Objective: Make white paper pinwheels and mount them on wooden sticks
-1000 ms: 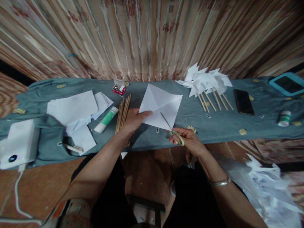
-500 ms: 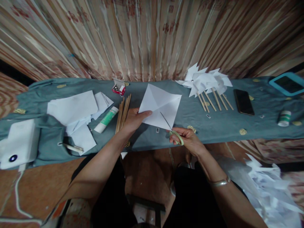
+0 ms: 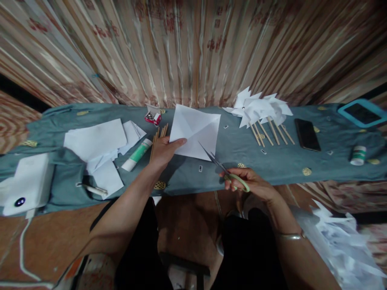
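Observation:
My left hand (image 3: 166, 150) pinches the left edge of a creased square sheet of white paper (image 3: 196, 131), its thumb on top. In my right hand (image 3: 246, 182) is a pair of scissors (image 3: 220, 164) with pale green handles. Their blades are slightly parted and reach over the sheet's lower right corner, pointing toward its middle. Just left of the sheet, partly behind my left hand, lie several wooden sticks (image 3: 155, 141). A green and white glue stick (image 3: 137, 155) rests beside them, with a small red box of metal pins (image 3: 153, 117) further back.
Paper sheets (image 3: 96, 139) and a pen (image 3: 95, 189) lie left, near a white device (image 3: 28, 181) with a cable. Several paper pinwheels (image 3: 260, 108), a phone (image 3: 306, 135), a small green-white container (image 3: 358, 156) and a blue-framed tablet (image 3: 363, 112) lie right. More pinwheels (image 3: 341, 237) fill a bag below.
My right hand has drawn the scissors back toward me and to the right, and the blades have come apart. The paper has turned slightly and shifted left with my left hand.

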Available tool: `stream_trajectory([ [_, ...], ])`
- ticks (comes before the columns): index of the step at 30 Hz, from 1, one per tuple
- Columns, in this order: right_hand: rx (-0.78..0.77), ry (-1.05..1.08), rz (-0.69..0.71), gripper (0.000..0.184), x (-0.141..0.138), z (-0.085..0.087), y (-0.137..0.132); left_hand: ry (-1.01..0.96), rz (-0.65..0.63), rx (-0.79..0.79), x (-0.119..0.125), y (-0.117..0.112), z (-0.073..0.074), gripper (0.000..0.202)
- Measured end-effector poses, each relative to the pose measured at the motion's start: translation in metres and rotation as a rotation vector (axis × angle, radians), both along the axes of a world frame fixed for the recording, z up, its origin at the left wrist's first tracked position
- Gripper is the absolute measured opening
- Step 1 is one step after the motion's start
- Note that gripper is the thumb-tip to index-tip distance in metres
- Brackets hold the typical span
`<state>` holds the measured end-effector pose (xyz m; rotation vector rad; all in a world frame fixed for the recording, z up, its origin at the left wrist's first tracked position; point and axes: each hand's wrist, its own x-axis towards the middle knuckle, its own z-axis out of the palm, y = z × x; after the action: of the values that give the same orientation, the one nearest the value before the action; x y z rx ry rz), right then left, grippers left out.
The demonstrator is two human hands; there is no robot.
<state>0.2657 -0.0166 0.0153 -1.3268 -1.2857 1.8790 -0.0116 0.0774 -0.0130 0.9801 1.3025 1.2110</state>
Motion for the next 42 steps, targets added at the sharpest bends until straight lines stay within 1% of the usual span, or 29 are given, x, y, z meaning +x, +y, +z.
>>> stream_trajectory([
  [2, 0.019, -0.015, 0.011, 0.055, 0.016, 0.002, 0.000, 0.016, 0.001, 0.015, -0.003, 0.002, -0.001, 0.038],
  [4, 0.075, -0.016, -0.047, 0.056, 0.027, 0.001, 0.002, 0.017, -0.028, 0.015, -0.003, 0.001, 0.000, 0.039],
  [5, 0.123, -0.021, -0.122, 0.056, 0.030, 0.000, 0.003, 0.022, -0.048, 0.003, -0.002, 0.000, 0.001, 0.038],
  [6, 0.185, -0.031, -0.231, 0.055, 0.032, -0.001, 0.005, 0.037, -0.078, -0.016, 0.000, -0.002, 0.003, 0.037],
  [8, 0.341, -0.071, -0.494, 0.052, 0.031, -0.002, 0.011, 0.104, -0.155, -0.061, 0.004, -0.006, 0.006, 0.031],
  [9, 0.416, -0.096, -0.604, 0.052, 0.028, -0.003, 0.013, 0.154, -0.200, -0.075, 0.006, -0.008, 0.007, 0.028],
  [10, 0.480, -0.132, -0.667, 0.054, 0.026, -0.003, 0.016, 0.209, -0.248, -0.078, 0.008, -0.010, 0.009, 0.025],
  [11, 0.531, -0.164, -0.691, 0.057, 0.023, -0.003, 0.018, 0.261, -0.300, -0.072, 0.010, -0.011, 0.010, 0.023],
  [12, 0.569, -0.200, -0.683, 0.060, 0.020, -0.003, 0.020, 0.301, -0.351, -0.060, 0.012, -0.013, 0.011, 0.022],
  [15, 0.632, -0.326, -0.564, 0.063, 0.011, -0.001, 0.021, 0.363, -0.468, -0.019, 0.017, -0.016, 0.011, 0.020],
  [18, 0.661, -0.440, -0.438, 0.056, 0.003, 0.001, 0.019, 0.402, -0.506, 0.020, 0.021, -0.016, 0.009, 0.020],
  [21, 0.676, -0.530, -0.364, 0.047, -0.001, 0.001, 0.019, 0.432, -0.518, 0.017, 0.022, -0.016, 0.007, 0.019],
  [23, 0.685, -0.581, -0.347, 0.042, -0.001, 0.000, 0.019, 0.425, -0.510, -0.013, 0.022, -0.017, 0.007, 0.019],
  [26, 0.682, -0.581, -0.372, 0.040, 0.000, -0.003, 0.022, 0.304, -0.454, -0.064, 0.023, -0.018, 0.010, 0.024],
  [28, 0.651, -0.526, -0.437, 0.043, 0.000, -0.006, 0.026, 0.131, -0.367, -0.051, 0.026, -0.018, 0.010, 0.032],
  [30, 0.603, -0.446, -0.550, 0.048, -0.001, -0.010, 0.030, -0.057, -0.292, 0.005, 0.030, -0.018, 0.010, 0.044],
  [32, 0.546, -0.363, -0.690, 0.052, -0.003, -0.013, 0.035, -0.202, -0.269, 0.036, 0.034, -0.020, 0.009, 0.053],
  [34, 0.480, -0.276, -0.804, 0.055, -0.007, -0.016, 0.039, -0.272, -0.280, 0.033, 0.040, -0.023, 0.007, 0.062],
  [36, 0.415, -0.195, -0.862, 0.057, -0.012, -0.017, 0.042, -0.276, -0.303, 0.056, 0.046, -0.030, 0.006, 0.068],
  [38, 0.371, -0.138, -0.866, 0.057, -0.018, -0.017, 0.043, -0.222, -0.363, 0.087, 0.053, -0.037, 0.004, 0.069],
  [39, 0.356, -0.123, -0.861, 0.056, -0.022, -0.018, 0.043, -0.178, -0.395, 0.096, 0.056, -0.041, 0.002, 0.066],
  [42, 0.310, -0.080, -0.841, 0.053, -0.035, -0.018, 0.042, -0.070, -0.441, 0.123, 0.065, -0.048, -0.003, 0.052],
])
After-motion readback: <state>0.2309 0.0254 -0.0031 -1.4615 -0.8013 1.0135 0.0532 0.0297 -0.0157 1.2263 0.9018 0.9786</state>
